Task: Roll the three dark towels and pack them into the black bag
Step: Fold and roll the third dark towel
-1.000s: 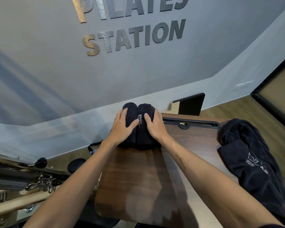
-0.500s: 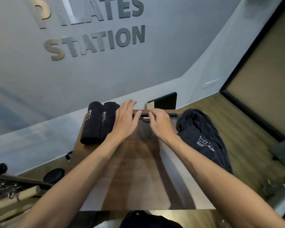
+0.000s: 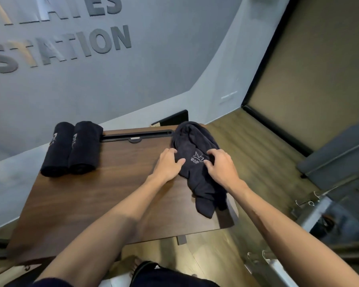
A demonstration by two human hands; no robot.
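Two rolled dark towels (image 3: 57,149) (image 3: 84,147) lie side by side at the far left corner of the brown table (image 3: 104,189). A third dark towel (image 3: 195,146) with a pale logo lies crumpled and unrolled at the table's right edge, its near end hanging toward the corner. My left hand (image 3: 167,163) grips its left edge, thumb on the cloth. My right hand (image 3: 222,165) rests on its right side with bent fingers dug into the fabric. A dark item (image 3: 166,275) sits below the table's near edge; whether it is the black bag I cannot tell.
A black slotted rail (image 3: 137,135) runs along the table's far edge, with a black panel (image 3: 174,118) behind it. A grey wall with lettering stands beyond. Metal pilates equipment with springs and clips (image 3: 311,201) crowds the floor on the right.
Both hands left the two rolled towels at the far left and moved right across the table onto the crumpled third towel. My view turned right with them.
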